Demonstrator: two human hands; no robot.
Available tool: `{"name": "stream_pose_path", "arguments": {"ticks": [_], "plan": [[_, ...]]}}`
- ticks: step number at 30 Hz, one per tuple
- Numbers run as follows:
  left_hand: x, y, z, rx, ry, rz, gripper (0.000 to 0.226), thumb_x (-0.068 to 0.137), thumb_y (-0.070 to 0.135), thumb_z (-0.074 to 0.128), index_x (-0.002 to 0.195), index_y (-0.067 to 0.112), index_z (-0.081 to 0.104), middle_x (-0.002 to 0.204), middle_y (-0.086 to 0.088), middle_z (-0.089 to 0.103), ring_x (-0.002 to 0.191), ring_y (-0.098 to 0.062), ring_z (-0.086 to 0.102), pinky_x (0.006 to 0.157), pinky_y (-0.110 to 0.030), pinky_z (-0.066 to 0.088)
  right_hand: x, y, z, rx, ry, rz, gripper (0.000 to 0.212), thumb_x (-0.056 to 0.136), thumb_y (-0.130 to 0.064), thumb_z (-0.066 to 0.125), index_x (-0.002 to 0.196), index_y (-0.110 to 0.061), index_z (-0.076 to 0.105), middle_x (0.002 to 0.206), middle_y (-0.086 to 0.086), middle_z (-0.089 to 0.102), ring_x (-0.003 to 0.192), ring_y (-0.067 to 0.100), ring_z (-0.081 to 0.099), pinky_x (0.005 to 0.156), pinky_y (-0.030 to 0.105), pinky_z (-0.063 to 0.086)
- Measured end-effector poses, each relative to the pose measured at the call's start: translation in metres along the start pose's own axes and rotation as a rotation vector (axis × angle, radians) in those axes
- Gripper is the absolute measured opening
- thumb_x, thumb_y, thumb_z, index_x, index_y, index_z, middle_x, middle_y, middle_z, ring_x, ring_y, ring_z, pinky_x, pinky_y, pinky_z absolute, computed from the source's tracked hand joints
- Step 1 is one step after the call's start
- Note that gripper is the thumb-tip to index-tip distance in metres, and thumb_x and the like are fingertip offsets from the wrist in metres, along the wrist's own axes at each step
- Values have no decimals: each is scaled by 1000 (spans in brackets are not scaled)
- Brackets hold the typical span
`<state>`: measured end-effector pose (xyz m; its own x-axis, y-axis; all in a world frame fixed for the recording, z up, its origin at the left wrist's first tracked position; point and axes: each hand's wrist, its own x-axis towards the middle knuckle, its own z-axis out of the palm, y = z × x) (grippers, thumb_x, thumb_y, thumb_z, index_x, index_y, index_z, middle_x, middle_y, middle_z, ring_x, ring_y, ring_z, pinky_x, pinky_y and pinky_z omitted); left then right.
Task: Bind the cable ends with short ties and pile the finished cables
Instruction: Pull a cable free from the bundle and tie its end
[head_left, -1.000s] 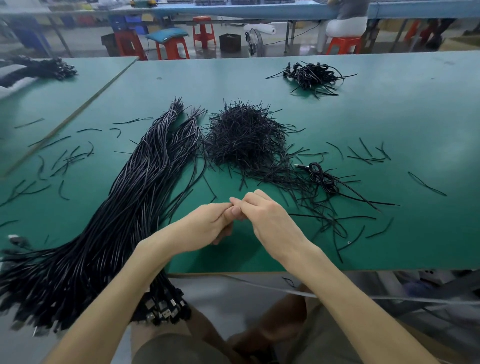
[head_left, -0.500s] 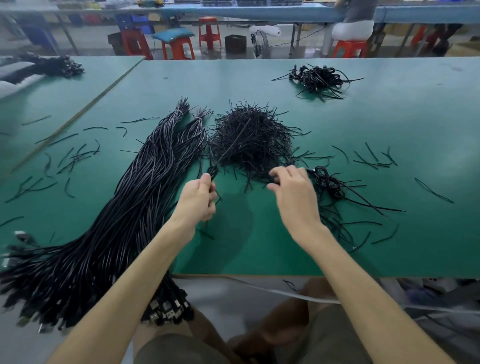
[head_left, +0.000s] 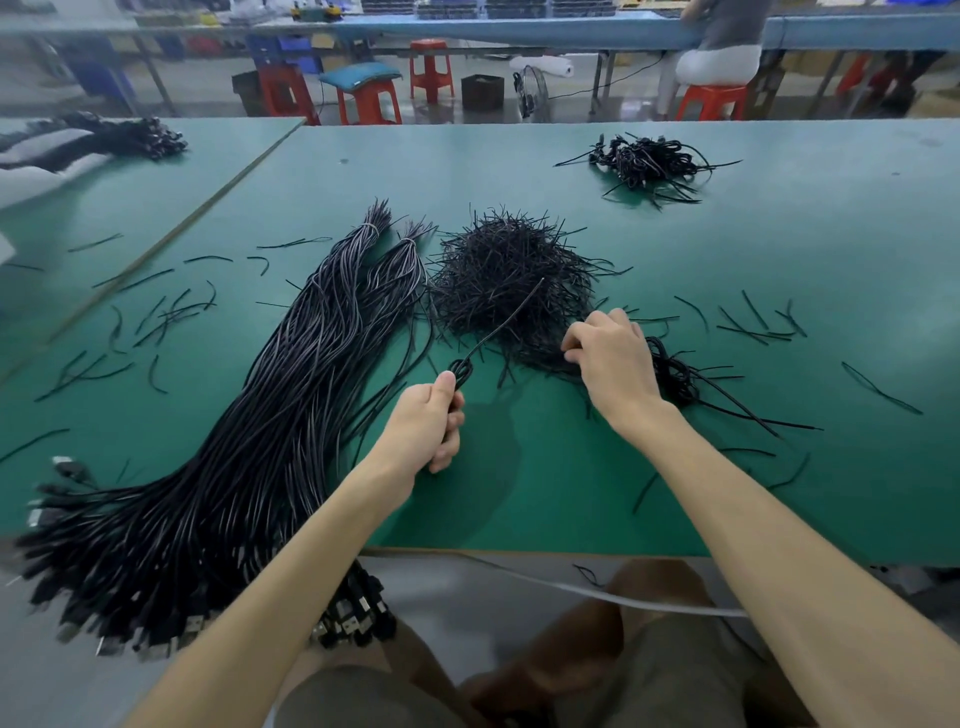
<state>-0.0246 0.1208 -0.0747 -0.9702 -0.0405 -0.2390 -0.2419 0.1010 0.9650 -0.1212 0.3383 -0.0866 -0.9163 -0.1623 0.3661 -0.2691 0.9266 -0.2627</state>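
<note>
**Two hands at a green workbench, one gripping a cable, one at a heap of ties**

Head camera, looking down: a green table (head_left: 779, 312) fills the scene. On its left a thick bundle of long black cables (head_left: 260, 441) runs from the far middle to the near edge, where its USB plugs (head_left: 353, 613) hang over. Just right of the bundle lies a bristly heap of short ties (head_left: 509, 275). Loose ties (head_left: 166, 317) are scattered on both sides. Far off to the right sits a small pile of finished cables (head_left: 644, 161). Beyond the table stand red stools (head_left: 369, 98) and a seated person (head_left: 722, 52).

The left hand (head_left: 426, 426) is a closed fist gripping a looped cable end (head_left: 462, 371); the loop sticks out above the thumb and one strand rises over the heap. The right hand (head_left: 613, 358) rests at the heap's near edge, fingers curled down among the ties; whether they pinch one cannot be told. A coiled cable (head_left: 670, 369) lies just beside this hand, partly hidden by it.
</note>
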Motion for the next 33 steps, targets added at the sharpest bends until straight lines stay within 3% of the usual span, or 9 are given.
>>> {"name": "stream_pose_path", "arguments": {"ticks": [6, 9, 10, 12, 14, 16, 23, 28, 33], "plan": [[0, -2, 3, -10, -13, 10, 38, 113, 33, 32, 88, 9, 46, 57, 6, 39, 37, -14, 26, 37, -24, 24, -4, 5, -22, -39, 56, -94, 10, 93, -17, 72, 101, -11, 72, 98, 4, 69, 104, 26, 53, 99, 36, 36], [1, -3, 7, -17, -12, 16, 37, 113, 33, 32, 88, 9, 46, 55, 7, 39, 37, -14, 26, 36, -23, 24, -10, 2, -39, 12, 109, 10, 4, 93, -16, 72, 94, -13, 72, 93, 3, 66, 97, 25, 58, 96, 35, 40], [2, -4, 9, -24, -8, 17, 38, 113, 33, 32, 87, 9, 46, 55, 7, 39, 36, -14, 25, 36, -23, 23, -15, -3, -45, 121, 130, 84, 4, 91, -18, 74, 92, -14, 72, 89, 1, 68, 92, 22, 61, 91, 34, 45], [3, -5, 14, -33, 3, 13, 39, 113, 34, 32, 87, 9, 45, 54, 8, 37, 35, -14, 25, 36, -22, 23, -29, -16, -54, 582, 55, 270, 8, 85, -18, 81, 88, -17, 74, 80, -1, 71, 77, 14, 65, 77, 29, 51], [4, -7, 20, -28, 0, 14, 40, 113, 35, 32, 86, 10, 46, 53, 8, 36, 34, -13, 24, 35, -21, 21, -46, -33, -55, 1047, -150, 416, 11, 82, -17, 83, 90, -14, 76, 75, -2, 74, 67, 8, 63, 66, 24, 50], [4, -7, 24, -6, -24, 31, 40, 113, 35, 32, 84, 10, 46, 54, 6, 34, 33, -12, 24, 35, -20, 20, -61, -45, -47, 1218, -353, 505, 14, 84, -17, 82, 95, -11, 75, 76, -5, 74, 64, 5, 60, 62, 21, 47], [-7, -8, 25, 68, -137, 117, 45, 112, 40, 31, 78, 12, 39, 54, 4, 28, 33, -12, 24, 35, -21, 22, -75, -62, -34, 1410, -426, 652, 21, 84, -13, 82, 98, -12, 66, 79, 0, 73, 59, 5, 56, 54, 18, 46], [-7, -8, 22, 67, -122, 110, 42, 112, 43, 30, 90, 10, 47, 60, 1, 28, 35, -12, 23, 35, -22, 19, -79, -62, -33, 1403, -463, 627, 25, 84, -11, 81, 103, -9, 65, 77, 0, 71, 59, 6, 55, 54, 19, 44], [-9, -10, 16, 12, -197, 69, 42, 111, 43, 35, 82, 14, 47, 61, 1, 28, 35, -12, 21, 35, -20, 18, -80, -58, -36, 1358, -501, 548, 35, 83, -11, 81, 113, -9, 63, 78, 1, 70, 64, 10, 55, 57, 22, 44]]}}
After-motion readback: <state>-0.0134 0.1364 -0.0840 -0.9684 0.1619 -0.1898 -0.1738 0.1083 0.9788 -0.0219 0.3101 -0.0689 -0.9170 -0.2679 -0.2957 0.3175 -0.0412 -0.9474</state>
